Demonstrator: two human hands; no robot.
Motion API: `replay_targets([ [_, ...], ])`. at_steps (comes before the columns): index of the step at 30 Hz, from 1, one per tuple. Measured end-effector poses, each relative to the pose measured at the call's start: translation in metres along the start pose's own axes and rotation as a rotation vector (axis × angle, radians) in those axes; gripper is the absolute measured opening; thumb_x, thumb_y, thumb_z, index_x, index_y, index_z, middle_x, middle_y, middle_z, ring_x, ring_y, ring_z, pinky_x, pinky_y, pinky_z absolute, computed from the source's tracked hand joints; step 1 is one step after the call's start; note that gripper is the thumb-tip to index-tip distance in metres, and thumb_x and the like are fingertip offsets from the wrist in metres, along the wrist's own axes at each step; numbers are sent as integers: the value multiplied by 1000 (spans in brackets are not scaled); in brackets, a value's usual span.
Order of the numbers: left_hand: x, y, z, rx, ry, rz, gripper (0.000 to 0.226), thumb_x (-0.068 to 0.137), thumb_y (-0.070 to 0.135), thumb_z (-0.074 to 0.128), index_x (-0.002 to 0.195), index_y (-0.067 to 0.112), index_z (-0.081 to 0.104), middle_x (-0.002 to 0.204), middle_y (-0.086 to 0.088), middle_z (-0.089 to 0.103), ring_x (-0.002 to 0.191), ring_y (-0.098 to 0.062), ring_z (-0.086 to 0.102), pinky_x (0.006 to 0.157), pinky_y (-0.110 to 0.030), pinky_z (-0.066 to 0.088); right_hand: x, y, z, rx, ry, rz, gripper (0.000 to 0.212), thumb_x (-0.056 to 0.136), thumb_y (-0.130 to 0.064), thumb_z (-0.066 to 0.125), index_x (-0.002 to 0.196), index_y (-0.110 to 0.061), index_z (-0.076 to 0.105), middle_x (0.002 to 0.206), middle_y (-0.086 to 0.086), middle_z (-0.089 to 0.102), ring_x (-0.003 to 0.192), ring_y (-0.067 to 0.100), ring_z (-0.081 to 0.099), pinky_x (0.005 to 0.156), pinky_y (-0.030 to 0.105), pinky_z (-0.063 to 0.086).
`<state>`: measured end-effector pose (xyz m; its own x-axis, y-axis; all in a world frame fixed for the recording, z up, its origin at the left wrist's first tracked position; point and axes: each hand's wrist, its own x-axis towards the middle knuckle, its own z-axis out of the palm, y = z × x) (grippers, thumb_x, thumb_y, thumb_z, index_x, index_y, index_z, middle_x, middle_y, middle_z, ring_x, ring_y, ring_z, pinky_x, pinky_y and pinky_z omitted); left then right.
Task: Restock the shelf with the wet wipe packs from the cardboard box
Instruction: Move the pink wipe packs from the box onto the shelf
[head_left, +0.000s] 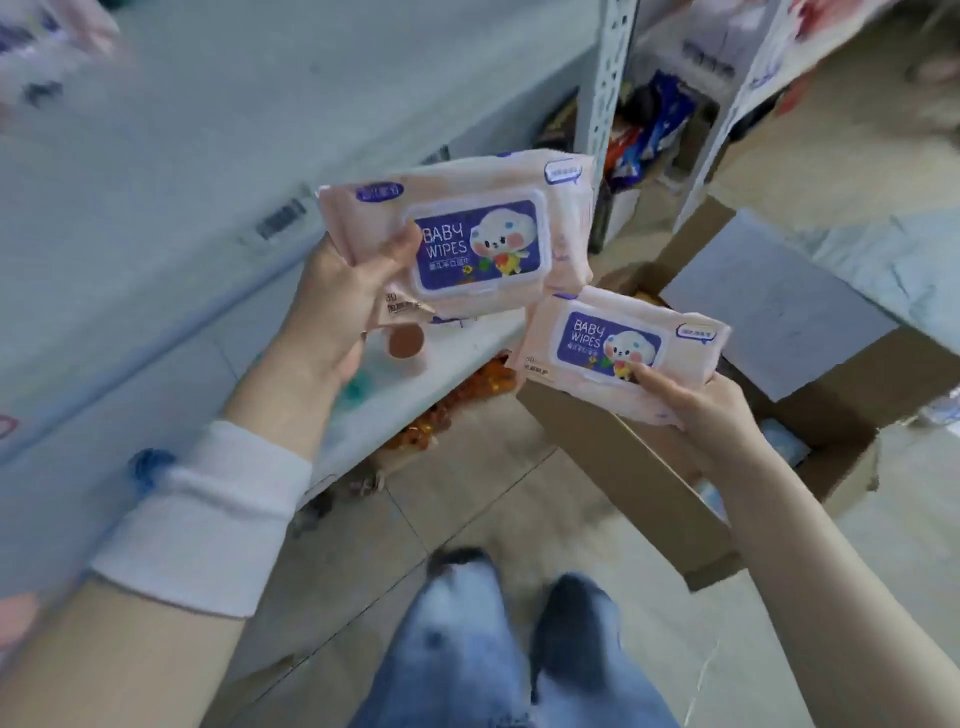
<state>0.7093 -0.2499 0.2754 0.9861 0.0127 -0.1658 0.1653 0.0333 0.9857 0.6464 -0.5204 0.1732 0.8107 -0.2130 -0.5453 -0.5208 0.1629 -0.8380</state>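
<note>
Holding a wipe pack in each hand, the person stands between the shelf (156, 218) on the left and the open cardboard box (623, 467) on the floor to the right. The left hand (337, 301) grips the upper pack (493, 228) by its left end, thumb curled over the front beside the lid label and fingers behind it. That pack is raised in front of the shelf board, lid towards the camera and slightly tilted. Just below it, something pink with a brown disc (408, 340) shows near the left palm. It may be a second pack held behind the first, but the blur leaves that unsettled.

The right hand (711, 410) pinches the lower pack (613, 353) at its near right corner, thumb on the lid and fingers underneath. This pack hangs above the near-left part of the box, its top edge close under the upper pack; whether the two touch cannot be told.

The step in hand looks like the carry from box to shelf: both packs are out of the box and neither lies on a board yet. The next move would call for swinging the hands leftwards over the pale shelf board and setting each pack down flat, likely with the lid facing outward. The packs are soft, so they should be laid down rather than dropped on edge, and the left hand's load may need releasing one piece at a time. Pale shapes show inside the box, too blurred to name.
</note>
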Motion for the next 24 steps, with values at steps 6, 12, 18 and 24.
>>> replay_targets([
  [6, -31, 78, -148, -108, 258, 209, 33, 76, 21, 67, 108, 16, 62, 89, 4, 74, 85, -19, 72, 60, -36, 58, -38, -82, 148, -84, -257, -221, 67, 54, -37, 78, 114, -12, 63, 106, 4, 71, 96, 21, 68, 82, 38, 57],
  [12, -58, 91, -296, -188, 515, 284, 21, 79, 23, 68, 99, 19, 65, 85, 5, 75, 81, -15, 72, 63, -35, 60, -56, -106, 295, -147, -380, -299, 66, 57, -36, 80, 116, -12, 62, 107, 6, 71, 98, 25, 67, 85, 43, 55],
  [18, -36, 75, -397, -248, 710, 158, 11, 86, 29, 62, 93, 20, 64, 73, 10, 74, 67, -10, 72, 51, -32, 57, -35, -123, 397, -156, -470, -283, 38, 75, -15, 72, 111, -10, 62, 103, 7, 70, 91, 22, 68, 68, 31, 59],
  [24, 40, 67, -448, -233, 687, 93, 12, 85, 27, 64, 95, 21, 64, 79, 7, 75, 71, -11, 72, 55, -29, 58, 29, -175, 479, -224, -535, -354, 59, 55, -26, 81, 109, -8, 65, 99, 4, 72, 86, 19, 70, 77, 35, 59],
])
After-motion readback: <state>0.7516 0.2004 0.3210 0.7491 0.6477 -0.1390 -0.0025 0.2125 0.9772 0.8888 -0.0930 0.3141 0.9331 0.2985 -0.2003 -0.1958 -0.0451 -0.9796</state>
